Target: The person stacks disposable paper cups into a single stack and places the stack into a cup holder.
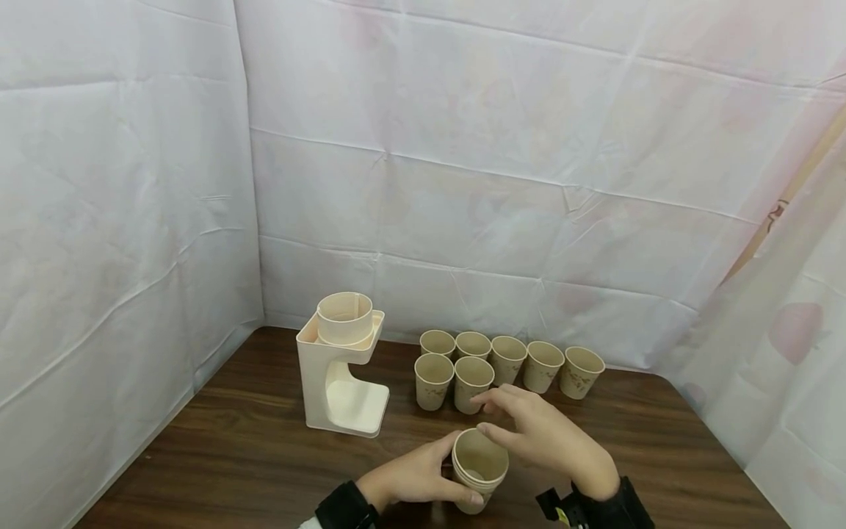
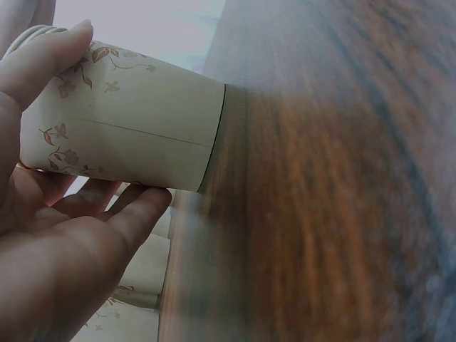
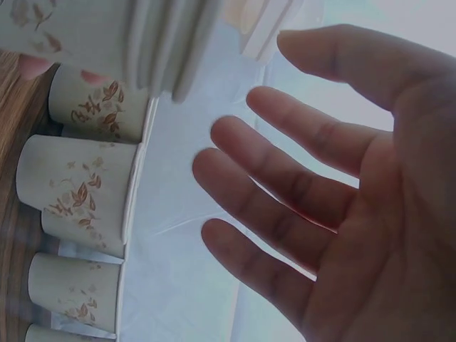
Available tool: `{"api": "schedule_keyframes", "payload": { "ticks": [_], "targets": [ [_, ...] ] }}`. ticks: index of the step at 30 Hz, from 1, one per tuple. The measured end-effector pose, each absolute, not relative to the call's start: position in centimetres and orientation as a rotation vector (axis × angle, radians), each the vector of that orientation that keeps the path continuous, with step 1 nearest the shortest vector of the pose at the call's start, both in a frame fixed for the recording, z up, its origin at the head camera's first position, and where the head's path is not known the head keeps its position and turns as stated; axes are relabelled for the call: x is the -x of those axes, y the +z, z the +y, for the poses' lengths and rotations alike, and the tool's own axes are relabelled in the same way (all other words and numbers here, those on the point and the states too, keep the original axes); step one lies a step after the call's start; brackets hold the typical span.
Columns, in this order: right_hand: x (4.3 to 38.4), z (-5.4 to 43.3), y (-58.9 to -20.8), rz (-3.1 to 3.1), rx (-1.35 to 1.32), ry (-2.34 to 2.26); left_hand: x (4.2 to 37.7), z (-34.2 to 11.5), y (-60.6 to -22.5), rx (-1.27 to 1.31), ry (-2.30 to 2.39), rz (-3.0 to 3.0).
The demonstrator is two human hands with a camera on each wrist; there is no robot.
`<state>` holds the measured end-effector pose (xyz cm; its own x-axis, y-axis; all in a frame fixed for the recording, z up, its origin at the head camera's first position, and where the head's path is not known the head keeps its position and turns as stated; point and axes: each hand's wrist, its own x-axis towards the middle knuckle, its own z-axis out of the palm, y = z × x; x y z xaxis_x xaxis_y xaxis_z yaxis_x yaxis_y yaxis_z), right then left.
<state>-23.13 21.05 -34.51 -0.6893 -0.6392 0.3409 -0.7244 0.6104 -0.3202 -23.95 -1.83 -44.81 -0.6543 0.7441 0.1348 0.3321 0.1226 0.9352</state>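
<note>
My left hand (image 1: pixel 423 474) grips a stack of nested paper cups (image 1: pixel 481 461), thumb on the near side and fingers round the far side. The cups are beige with brown floral print, and several rims show one inside another. In the left wrist view the stack (image 2: pixel 135 114) stands with its base at the wooden tabletop. Above and to the right of the stack's rim, my right hand (image 1: pixel 542 430) hovers with nothing in it. In the right wrist view its fingers (image 3: pixel 263 192) are spread and relaxed, apart from the stacked rims.
Several single paper cups (image 1: pixel 508 360) stand upright in a back row, with two more cups (image 1: pixel 433 382) in front at its left end. Left of them stands a cream-coloured holder (image 1: pixel 313 386) with a round collar (image 1: pixel 345 327) on top. White curtains (image 1: pixel 463 184) enclose the wooden table (image 1: pixel 251 441).
</note>
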Motion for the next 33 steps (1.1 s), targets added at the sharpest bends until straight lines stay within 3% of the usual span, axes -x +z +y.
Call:
{"api": "schedule_keyframes", "payload": {
  "ticks": [19, 33],
  "targets": [
    [25.4, 21.4, -35.9, -2.569, -0.928, 0.553, 23.9, -1.8, -44.8, -1.046, 1.551, 2.043],
    [27.9, 21.3, -37.6, -2.536, -0.94, 0.566, 24.1, -1.8, -44.9, -1.055, 1.558, 2.02]
  ]
}}
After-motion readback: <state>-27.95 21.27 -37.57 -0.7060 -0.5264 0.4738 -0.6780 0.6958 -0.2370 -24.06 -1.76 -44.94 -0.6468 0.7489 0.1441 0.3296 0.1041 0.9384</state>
